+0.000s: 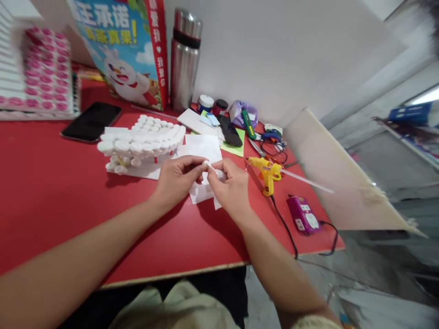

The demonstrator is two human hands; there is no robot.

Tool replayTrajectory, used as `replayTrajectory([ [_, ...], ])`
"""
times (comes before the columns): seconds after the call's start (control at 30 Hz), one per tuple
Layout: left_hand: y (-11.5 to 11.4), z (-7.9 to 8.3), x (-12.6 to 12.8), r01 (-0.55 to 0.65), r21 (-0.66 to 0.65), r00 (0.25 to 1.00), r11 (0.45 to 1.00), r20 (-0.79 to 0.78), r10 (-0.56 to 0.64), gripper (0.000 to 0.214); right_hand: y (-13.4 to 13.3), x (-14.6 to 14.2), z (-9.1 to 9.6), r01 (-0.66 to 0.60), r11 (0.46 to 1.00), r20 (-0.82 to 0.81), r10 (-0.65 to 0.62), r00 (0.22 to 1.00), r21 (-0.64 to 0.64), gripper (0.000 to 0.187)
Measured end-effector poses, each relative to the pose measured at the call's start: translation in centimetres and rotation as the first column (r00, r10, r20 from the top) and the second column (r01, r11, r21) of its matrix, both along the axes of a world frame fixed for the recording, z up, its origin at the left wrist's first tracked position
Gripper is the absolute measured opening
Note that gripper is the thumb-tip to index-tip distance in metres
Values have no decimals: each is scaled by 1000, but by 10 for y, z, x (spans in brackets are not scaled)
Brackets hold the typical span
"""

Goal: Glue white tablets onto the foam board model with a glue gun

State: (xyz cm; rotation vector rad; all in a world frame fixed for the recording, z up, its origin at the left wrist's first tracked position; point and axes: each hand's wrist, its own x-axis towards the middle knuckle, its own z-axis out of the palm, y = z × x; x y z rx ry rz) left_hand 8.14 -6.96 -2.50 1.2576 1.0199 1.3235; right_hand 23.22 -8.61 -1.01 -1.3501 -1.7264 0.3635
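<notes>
My left hand [176, 179] and my right hand [232, 186] meet over the table, fingers closed in a pinch. Between their fingertips is a small soft white piece [206, 163], mostly hidden; its material is unclear. More white material [221, 174] shows within the curl of my right fingers. Beneath both hands lie white paper sheets [200, 194]. Just left stands a model [142, 139] built of rounded white pieces, with thin red posts under its upper layer and a white base.
Right of my hands lie a yellow hot glue gun [267, 172] with a glue stick and cord, and a purple power socket box [303, 214]. A steel flask [185, 61], printed bag [126, 55], phone [92, 121] and green utility knife [248, 124] are farther back.
</notes>
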Motion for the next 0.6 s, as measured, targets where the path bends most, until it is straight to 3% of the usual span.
replayTrajectory([
  [0.17, -5, -5, 2, -88, 139, 995, 986, -29, 93, 15, 0, 1, -4, -91, 990, 84, 82, 993, 110, 13],
  [0.33, -9, -9, 6, -112, 232, 988, 966, -79, 134, 17, -1, 2, -4, -109, 992, 85, 104, 991, 66, 16],
  [0.43, -9, -10, 7, -80, 181, 996, 980, -28, 86, 18, -1, 3, -2, -95, 994, 49, 92, 995, 59, 15],
  [0.6, -4, 0, 0, 8, -32, 996, 999, 95, -4, 17, 4, 12, 2, -166, 986, -17, 167, 986, 28, 13],
])
